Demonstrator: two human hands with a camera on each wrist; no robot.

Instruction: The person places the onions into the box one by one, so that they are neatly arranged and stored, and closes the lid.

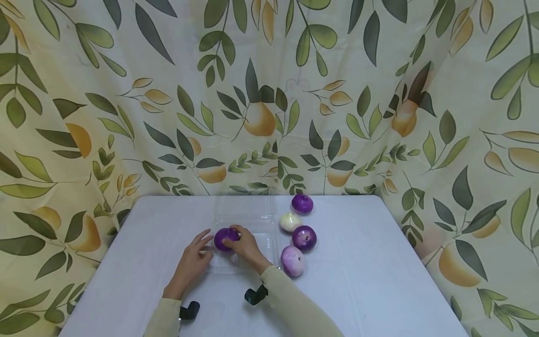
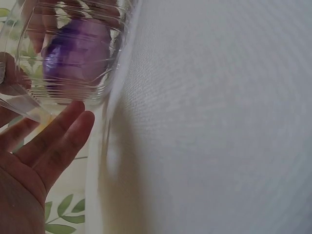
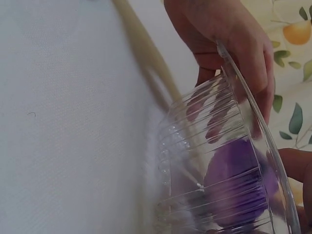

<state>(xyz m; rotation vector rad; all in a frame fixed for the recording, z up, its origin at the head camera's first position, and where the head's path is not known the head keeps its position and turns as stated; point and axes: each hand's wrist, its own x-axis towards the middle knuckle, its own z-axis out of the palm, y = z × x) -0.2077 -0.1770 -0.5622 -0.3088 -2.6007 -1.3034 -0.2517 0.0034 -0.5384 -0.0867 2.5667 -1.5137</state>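
A clear plastic clamshell container (image 1: 266, 242) lies on the table with its lid (image 1: 244, 206) folded open toward the back. Inside its left part is a purple onion (image 1: 223, 239), which my right hand (image 1: 248, 245) grips from the right with thumb and fingers. Through the ridged clear wall, the same onion (image 2: 80, 53) shows low in the container. My left hand (image 1: 193, 262) is at the container's left side, its fingers fairly straight and right at the wall. In the left wrist view, fingertips (image 2: 80, 119) extend beside the wall, outside it.
Right of the container, several more onions stand in a loose row: a purple one (image 1: 302, 203) at the back, a white one (image 1: 290, 222), another purple one (image 1: 304, 238) and a pale purple one (image 1: 292, 260). A leaf-patterned curtain (image 1: 261, 154) hangs behind the white table (image 1: 358, 281).
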